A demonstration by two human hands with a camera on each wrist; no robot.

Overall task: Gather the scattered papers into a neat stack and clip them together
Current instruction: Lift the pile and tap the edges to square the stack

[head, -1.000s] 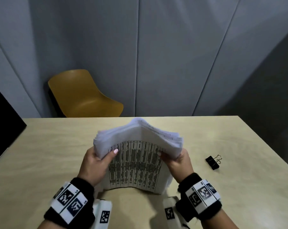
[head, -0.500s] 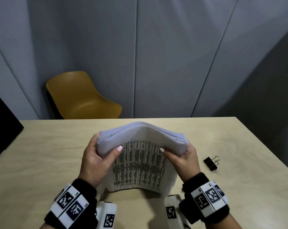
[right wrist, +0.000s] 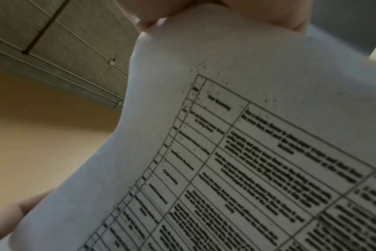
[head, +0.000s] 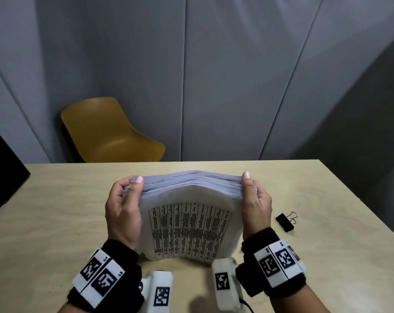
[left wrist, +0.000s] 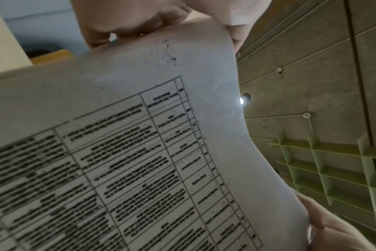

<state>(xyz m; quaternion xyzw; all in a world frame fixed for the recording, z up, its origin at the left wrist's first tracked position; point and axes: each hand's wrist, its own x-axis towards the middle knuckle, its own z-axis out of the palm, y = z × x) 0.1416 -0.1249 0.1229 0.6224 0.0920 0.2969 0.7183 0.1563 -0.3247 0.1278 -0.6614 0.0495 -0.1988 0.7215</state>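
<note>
A thick stack of white papers with a printed table on its near sheet stands on its lower edge on the wooden table, bowed toward me. My left hand grips the stack's left side, thumb at the top corner. My right hand grips the right side the same way. Both wrist views are filled by the printed sheet, with fingers at its top edge. A black binder clip lies on the table to the right of my right hand.
A mustard-yellow chair stands behind the table's far edge, against grey wall panels. A dark object overlaps the table's far left corner.
The stack's uneven top edges have evened out and the bulge has flattened. Both thumbs have slid from the front of the sheet out to the top corners, and the hands now sit wider apart.
</note>
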